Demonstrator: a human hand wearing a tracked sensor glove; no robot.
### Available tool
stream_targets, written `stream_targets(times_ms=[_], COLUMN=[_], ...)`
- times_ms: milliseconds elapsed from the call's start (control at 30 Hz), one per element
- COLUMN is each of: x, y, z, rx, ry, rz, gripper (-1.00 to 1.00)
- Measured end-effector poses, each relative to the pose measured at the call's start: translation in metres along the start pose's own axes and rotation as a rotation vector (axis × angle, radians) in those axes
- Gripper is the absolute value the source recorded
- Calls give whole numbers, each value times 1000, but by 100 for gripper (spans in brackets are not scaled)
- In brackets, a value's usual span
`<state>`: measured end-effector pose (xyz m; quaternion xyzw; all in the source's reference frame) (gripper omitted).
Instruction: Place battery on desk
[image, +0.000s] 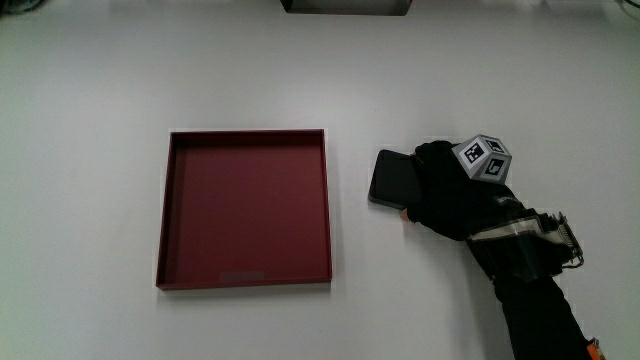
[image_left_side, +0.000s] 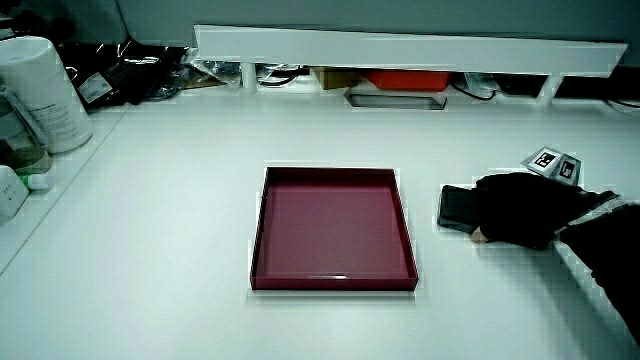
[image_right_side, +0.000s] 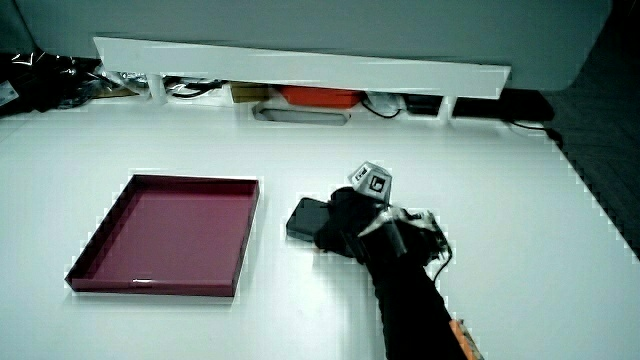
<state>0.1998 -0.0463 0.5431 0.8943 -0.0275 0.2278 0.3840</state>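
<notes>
A flat dark battery (image: 389, 177) lies on the white table beside the empty dark red tray (image: 328, 205), with a narrow gap between them. The gloved hand (image: 445, 195) lies over the end of the battery away from the tray, fingers curled around it and a bare thumb tip showing at its nearer edge. The patterned cube (image: 484, 158) sits on the back of the hand. In both side views the battery (image_left_side: 457, 206) (image_right_side: 305, 218) rests flat on the table under the hand (image_left_side: 520, 210) (image_right_side: 345, 228), next to the tray (image_left_side: 408, 238) (image_right_side: 250, 232).
A low white partition (image_left_side: 400, 48) runs along the table's edge farthest from the person, with cables and an orange item (image_left_side: 400, 78) under it. A white canister (image_left_side: 40, 95) stands near a table corner in a side view. A dark object (image: 345, 5) sits at the table's edge.
</notes>
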Motion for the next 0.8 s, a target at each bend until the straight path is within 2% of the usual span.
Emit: stream_targets(times_ms=[67, 100, 167, 267, 333, 400, 500, 533, 567, 600, 633, 667, 700, 767, 800], x=[-1, 1, 0, 2, 1, -9, -30, -38, -46, -54, -60, -72, -81, -97, -99], y=[-1, 0, -1, -1, -5, -16, -33, -41, -48, -55, -60, -71, -79, -97, -102], z=[-1, -2, -2, -4, -1, 7, 13, 14, 14, 14, 12, 13, 12, 9, 3], rx=[-14, -4, -27, -39, -37, -45, -44, -54, -42, -65, -64, -137, -147, -202, -194], ry=[11, -10, -3, -25, -16, 7, -47, -50, -83, -82, -92, -30, -25, -25, -63], rz=[8, -9, -7, -22, -13, 14, 72, 113, 148, 175, 214, 257, 286, 364, 386], gripper=[-42, -47, -58, -74, -84, -95, -100, -100, -100, -100, -100, -100, -100, -100, -100])
